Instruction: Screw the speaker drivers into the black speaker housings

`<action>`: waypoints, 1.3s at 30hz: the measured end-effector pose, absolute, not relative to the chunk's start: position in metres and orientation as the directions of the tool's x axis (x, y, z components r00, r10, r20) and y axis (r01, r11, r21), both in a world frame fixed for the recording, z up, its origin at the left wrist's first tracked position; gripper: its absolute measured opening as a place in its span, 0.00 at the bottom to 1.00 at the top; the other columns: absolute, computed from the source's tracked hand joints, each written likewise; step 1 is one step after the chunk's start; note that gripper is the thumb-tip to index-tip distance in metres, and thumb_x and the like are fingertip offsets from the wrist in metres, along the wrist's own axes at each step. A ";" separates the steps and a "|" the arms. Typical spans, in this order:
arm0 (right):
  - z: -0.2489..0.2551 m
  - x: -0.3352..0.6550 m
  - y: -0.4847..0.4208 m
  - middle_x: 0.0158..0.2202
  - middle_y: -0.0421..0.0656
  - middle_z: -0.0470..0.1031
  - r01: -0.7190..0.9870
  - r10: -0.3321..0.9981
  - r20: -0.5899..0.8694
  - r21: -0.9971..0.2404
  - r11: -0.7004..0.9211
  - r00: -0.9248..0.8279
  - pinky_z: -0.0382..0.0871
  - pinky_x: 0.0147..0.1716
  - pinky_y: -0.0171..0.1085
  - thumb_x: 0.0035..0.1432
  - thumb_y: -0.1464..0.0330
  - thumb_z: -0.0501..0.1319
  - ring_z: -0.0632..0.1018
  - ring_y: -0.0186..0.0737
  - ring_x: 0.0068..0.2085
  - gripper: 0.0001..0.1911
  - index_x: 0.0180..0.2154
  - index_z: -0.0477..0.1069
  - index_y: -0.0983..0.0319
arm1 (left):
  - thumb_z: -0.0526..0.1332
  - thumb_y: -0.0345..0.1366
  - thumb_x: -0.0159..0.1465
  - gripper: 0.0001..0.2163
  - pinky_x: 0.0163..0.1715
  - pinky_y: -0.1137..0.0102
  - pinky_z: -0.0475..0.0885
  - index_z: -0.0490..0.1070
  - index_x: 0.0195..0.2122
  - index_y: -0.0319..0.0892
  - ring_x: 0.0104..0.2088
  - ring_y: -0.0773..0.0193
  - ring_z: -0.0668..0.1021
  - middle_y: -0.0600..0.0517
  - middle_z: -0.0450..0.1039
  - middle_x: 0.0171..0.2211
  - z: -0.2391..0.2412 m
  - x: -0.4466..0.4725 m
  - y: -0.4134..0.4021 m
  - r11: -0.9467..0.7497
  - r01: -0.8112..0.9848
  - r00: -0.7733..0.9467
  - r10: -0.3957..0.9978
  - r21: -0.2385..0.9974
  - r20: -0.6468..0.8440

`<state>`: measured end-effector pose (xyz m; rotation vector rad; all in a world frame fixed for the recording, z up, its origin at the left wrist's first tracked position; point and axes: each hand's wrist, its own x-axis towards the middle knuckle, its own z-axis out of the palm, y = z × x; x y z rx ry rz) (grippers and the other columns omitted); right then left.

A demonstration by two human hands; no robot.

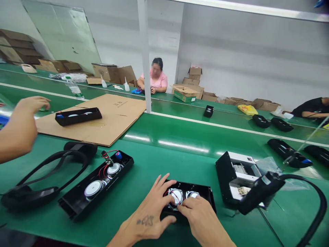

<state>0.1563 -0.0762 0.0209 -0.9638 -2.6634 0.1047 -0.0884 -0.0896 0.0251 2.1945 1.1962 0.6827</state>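
A black speaker housing (203, 188) with two round silver speakers lies in front of me. My left hand (151, 209) rests over its left end, fingers spread, with one fingertip at the left speaker (176, 196) and its thin red wires. The fingers of my right hand (197, 214) are pinched together between the two speakers; what they hold is hidden. Part of the right speaker (192, 194) is covered by that hand. To the left lies another open black housing (77, 203), with two speakers, red wires, a small circuit board and a blue cylindrical part.
A black headband-like strap (59, 161) with padded ends lies at left. A co-worker's arm (22, 127) reaches in near a cardboard sheet (110, 130) bearing another housing (79, 117). At right stand a black-and-white machine (226, 178) and a black flexible-necked device (262, 192). A post (144, 61) rises beyond.
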 end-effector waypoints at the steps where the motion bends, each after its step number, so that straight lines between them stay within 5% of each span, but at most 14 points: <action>1: 0.021 0.156 -0.075 0.36 0.38 0.85 0.617 0.639 0.219 -0.165 0.769 -0.738 0.64 0.34 0.44 0.60 0.82 0.64 0.82 0.43 0.34 0.18 0.45 0.83 0.56 | 0.78 0.38 0.59 0.19 0.76 0.25 0.47 0.79 0.50 0.48 0.79 0.27 0.56 0.42 0.64 0.76 0.026 -0.088 -0.090 -0.491 0.608 0.522 0.839 0.624 0.153; 6: 0.027 0.153 -0.070 0.36 0.42 0.85 0.688 0.695 0.014 -0.127 0.715 -0.719 0.63 0.34 0.43 0.62 0.81 0.64 0.83 0.44 0.36 0.14 0.40 0.84 0.59 | 0.78 0.27 0.58 0.23 0.74 0.23 0.53 0.79 0.53 0.46 0.79 0.27 0.57 0.39 0.66 0.74 0.011 -0.076 -0.086 -0.578 0.687 0.579 0.801 0.440 0.150; 11: 0.044 0.151 -0.074 0.41 0.44 0.85 0.715 0.718 -0.106 -0.267 0.646 -0.688 0.68 0.39 0.42 0.61 0.82 0.59 0.83 0.46 0.41 0.19 0.41 0.84 0.56 | 0.73 0.21 0.56 0.21 0.75 0.23 0.50 0.79 0.49 0.44 0.79 0.28 0.57 0.41 0.69 0.72 -0.002 -0.071 -0.087 -0.598 0.692 0.571 0.796 0.404 0.200; 20: 0.051 0.154 -0.073 0.52 0.45 0.82 0.694 0.764 -0.165 -0.567 0.444 -0.624 0.74 0.54 0.47 0.57 0.77 0.63 0.82 0.53 0.53 0.19 0.47 0.82 0.54 | 0.79 0.30 0.55 0.19 0.77 0.26 0.46 0.85 0.49 0.48 0.77 0.25 0.60 0.46 0.73 0.71 -0.004 -0.076 -0.075 -0.648 0.626 0.627 0.749 0.434 0.213; 28: 0.042 0.149 -0.081 0.54 0.48 0.80 0.753 0.765 -0.196 -0.439 0.491 -0.613 0.74 0.52 0.52 0.63 0.80 0.57 0.80 0.56 0.52 0.21 0.48 0.82 0.57 | 0.77 0.32 0.59 0.10 0.80 0.36 0.45 0.88 0.41 0.50 0.78 0.31 0.60 0.51 0.72 0.72 -0.003 -0.076 -0.064 -0.717 0.573 0.701 0.680 0.397 0.217; 32: 0.047 0.144 -0.061 0.55 0.50 0.79 0.755 0.774 -0.188 -0.442 0.483 -0.605 0.72 0.51 0.51 0.61 0.76 0.64 0.81 0.58 0.52 0.16 0.49 0.82 0.60 | 0.79 0.36 0.55 0.07 0.74 0.35 0.56 0.88 0.36 0.52 0.74 0.29 0.66 0.52 0.74 0.70 0.010 -0.076 -0.037 -0.669 0.564 0.712 0.691 0.484 0.126; 39: 0.068 0.145 -0.007 0.48 0.45 0.80 0.697 0.742 -0.190 -0.547 0.463 -0.643 0.67 0.39 0.41 0.53 0.70 0.73 0.80 0.48 0.44 0.06 0.36 0.83 0.59 | 0.80 0.43 0.53 0.10 0.51 0.62 0.75 0.84 0.26 0.45 0.54 0.48 0.83 0.51 0.80 0.61 0.047 -0.076 0.015 -0.571 0.543 0.763 0.642 0.615 -0.078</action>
